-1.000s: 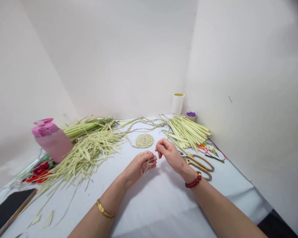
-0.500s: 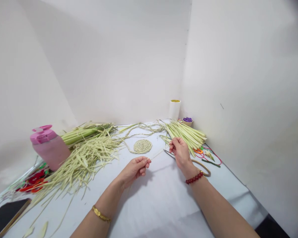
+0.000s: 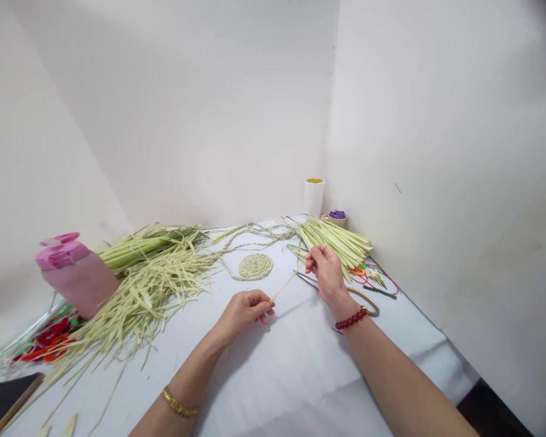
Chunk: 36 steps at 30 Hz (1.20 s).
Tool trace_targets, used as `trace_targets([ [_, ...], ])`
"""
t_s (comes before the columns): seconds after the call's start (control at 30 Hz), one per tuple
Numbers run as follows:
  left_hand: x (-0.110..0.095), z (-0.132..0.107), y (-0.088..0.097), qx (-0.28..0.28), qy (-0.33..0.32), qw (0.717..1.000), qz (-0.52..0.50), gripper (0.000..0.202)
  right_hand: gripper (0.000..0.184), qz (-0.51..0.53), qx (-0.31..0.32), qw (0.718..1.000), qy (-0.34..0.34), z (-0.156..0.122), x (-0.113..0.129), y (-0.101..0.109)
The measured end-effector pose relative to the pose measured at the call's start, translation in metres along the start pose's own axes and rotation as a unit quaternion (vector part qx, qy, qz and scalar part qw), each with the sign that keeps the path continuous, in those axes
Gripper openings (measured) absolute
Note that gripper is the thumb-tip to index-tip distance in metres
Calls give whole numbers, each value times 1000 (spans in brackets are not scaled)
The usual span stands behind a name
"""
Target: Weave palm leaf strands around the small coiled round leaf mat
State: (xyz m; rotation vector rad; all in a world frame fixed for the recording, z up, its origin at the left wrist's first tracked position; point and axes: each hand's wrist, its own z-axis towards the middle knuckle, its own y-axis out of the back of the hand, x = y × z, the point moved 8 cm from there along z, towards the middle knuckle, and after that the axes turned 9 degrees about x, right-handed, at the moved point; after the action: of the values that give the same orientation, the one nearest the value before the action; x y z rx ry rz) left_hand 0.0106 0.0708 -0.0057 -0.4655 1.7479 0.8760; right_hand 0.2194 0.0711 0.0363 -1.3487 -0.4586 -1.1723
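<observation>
My left hand (image 3: 250, 311) pinches the lower end of a thin pale straw strip (image 3: 284, 285). The strip slants up toward my right hand (image 3: 324, 271), whose fingers are pinched at its upper end; the exact contact there is faint. Beyond my left hand lies a flat coiled mat of braided straw (image 3: 255, 266), with a long braid (image 3: 241, 244) trailing behind it. Scissors (image 3: 367, 301) with gold-coloured handles rest under my right hand, partly hidden by it. A bundle of pale green stalks (image 3: 339, 240) lies just past that hand.
A pink bottle (image 3: 79, 279) stands at left beside a heap of loose straw strips (image 3: 164, 285) and thicker green stalks (image 3: 145, 249). At the back are a white cup (image 3: 314, 197) and a small bowl with purple pieces (image 3: 337, 219). Walls (image 3: 200, 109) border the table.
The whole view has shifted slightly, so most things sit a little further left. Both hands keep their pinch, and the strip now slants more steeply between them.
</observation>
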Motion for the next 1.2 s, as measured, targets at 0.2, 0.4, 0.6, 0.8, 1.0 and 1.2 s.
trace_targets([
  [0.2,-15,-6,0,-21,-5,998,62,18,17,-7,-2,1000,-4,-2,1,-1],
  [0.4,-25,-8,7,-70,-50,988,127,20,19,-4,0,1000,-9,-2,1,-1],
  [0.6,-14,-6,2,-20,-32,997,68,27,19,-13,-6,1000,-3,0,2,4],
  [0.8,-4,-4,-7,25,-9,1000,-12,33,18,-21,-24,999,5,2,-2,8],
  [1.0,-10,-16,8,-31,-12,997,68,15,21,4,-12,1000,-16,0,-5,2],
  [1.2,-22,-22,9,-39,-21,981,191,10,24,29,59,996,-61,-8,-9,-18],
])
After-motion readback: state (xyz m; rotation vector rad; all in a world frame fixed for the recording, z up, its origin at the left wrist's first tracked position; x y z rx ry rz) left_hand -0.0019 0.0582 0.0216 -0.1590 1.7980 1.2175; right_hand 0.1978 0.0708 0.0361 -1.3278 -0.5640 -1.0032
